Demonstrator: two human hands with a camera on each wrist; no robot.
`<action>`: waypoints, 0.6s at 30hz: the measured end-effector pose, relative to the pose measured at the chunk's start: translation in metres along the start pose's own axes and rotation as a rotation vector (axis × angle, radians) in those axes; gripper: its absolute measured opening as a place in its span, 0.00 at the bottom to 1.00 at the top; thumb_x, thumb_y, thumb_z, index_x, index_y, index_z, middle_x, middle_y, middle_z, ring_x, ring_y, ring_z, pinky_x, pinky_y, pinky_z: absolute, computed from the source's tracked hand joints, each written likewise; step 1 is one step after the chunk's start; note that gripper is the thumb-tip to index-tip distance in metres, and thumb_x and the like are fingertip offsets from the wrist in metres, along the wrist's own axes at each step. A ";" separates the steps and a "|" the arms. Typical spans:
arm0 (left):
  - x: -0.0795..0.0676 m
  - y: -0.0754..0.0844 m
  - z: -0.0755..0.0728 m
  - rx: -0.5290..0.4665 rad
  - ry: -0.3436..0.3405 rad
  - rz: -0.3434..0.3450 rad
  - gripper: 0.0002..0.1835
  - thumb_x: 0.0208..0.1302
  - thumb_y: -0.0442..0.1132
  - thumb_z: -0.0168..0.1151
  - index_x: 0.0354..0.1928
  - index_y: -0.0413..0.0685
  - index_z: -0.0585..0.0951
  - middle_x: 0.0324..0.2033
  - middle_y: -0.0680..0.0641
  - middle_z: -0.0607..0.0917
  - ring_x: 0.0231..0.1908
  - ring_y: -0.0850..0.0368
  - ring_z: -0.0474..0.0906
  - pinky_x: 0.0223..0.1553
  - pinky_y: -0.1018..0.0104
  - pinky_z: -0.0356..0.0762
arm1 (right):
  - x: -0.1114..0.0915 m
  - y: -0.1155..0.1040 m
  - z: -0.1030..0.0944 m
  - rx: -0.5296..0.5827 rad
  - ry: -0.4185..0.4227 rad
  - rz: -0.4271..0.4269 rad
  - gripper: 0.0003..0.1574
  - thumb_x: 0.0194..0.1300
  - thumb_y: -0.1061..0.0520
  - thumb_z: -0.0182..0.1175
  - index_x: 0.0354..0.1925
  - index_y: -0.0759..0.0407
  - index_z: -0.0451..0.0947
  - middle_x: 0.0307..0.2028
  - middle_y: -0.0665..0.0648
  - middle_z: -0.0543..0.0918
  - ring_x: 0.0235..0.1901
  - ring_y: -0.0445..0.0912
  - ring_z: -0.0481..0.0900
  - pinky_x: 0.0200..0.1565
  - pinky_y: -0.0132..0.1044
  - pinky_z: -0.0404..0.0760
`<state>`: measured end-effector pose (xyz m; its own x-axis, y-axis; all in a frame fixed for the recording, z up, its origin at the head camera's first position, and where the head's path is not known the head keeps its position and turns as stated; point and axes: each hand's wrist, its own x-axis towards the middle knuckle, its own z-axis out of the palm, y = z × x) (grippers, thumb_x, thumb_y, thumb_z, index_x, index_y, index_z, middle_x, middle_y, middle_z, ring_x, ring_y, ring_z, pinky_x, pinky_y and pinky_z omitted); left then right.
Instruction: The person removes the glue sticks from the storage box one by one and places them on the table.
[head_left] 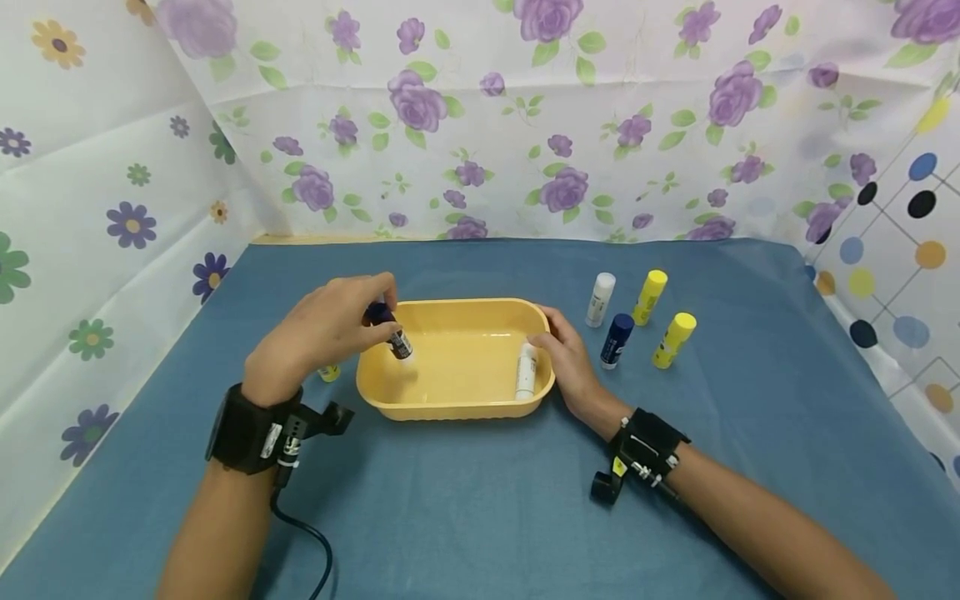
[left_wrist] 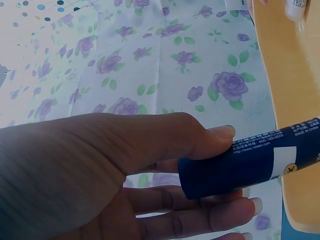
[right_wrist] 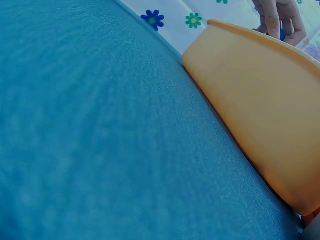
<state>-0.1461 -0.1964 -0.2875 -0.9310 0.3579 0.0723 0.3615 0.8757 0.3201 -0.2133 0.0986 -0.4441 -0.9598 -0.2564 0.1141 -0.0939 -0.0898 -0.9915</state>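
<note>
My left hand (head_left: 330,321) pinches a dark blue glue stick (left_wrist: 240,165) between thumb and fingers. The stick is tilted over the left end of a yellow plastic tray (head_left: 457,408), its lower end inside the rim. At the tray's right end, my right hand (head_left: 572,367) grips the wall, thumb over the rim and fingers outside. A white glue stick (head_left: 527,372) lies in the tray close to that thumb. In the right wrist view the tray's outer wall (right_wrist: 260,100) fills the right side, and most of the right hand is hidden.
Right of the tray stand a white glue stick (head_left: 600,300), a dark blue one (head_left: 617,342) and two yellow ones (head_left: 649,297). Another yellow stick (head_left: 328,372) is partly hidden by my left hand. Blue cloth (head_left: 480,508) covers the table; flowered sheets (head_left: 480,167) hang behind.
</note>
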 end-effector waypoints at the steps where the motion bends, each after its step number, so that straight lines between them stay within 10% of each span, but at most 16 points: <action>1: 0.000 0.000 -0.001 -0.002 0.002 0.002 0.09 0.65 0.41 0.64 0.42 0.47 0.76 0.33 0.47 0.80 0.32 0.51 0.73 0.32 0.57 0.69 | 0.000 0.000 0.000 0.000 0.000 0.000 0.31 0.67 0.63 0.50 0.68 0.61 0.67 0.64 0.59 0.70 0.62 0.51 0.69 0.63 0.44 0.66; 18: -0.001 -0.001 -0.006 -0.010 0.012 -0.004 0.08 0.65 0.41 0.64 0.41 0.47 0.76 0.32 0.46 0.79 0.30 0.51 0.72 0.31 0.57 0.69 | 0.000 0.000 0.001 0.014 -0.001 0.003 0.31 0.67 0.63 0.51 0.68 0.60 0.66 0.64 0.58 0.71 0.62 0.50 0.69 0.63 0.44 0.66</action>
<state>-0.1456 -0.1997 -0.2824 -0.9328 0.3507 0.0827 0.3577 0.8738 0.3294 -0.2128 0.0979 -0.4436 -0.9597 -0.2578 0.1117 -0.0878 -0.1023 -0.9909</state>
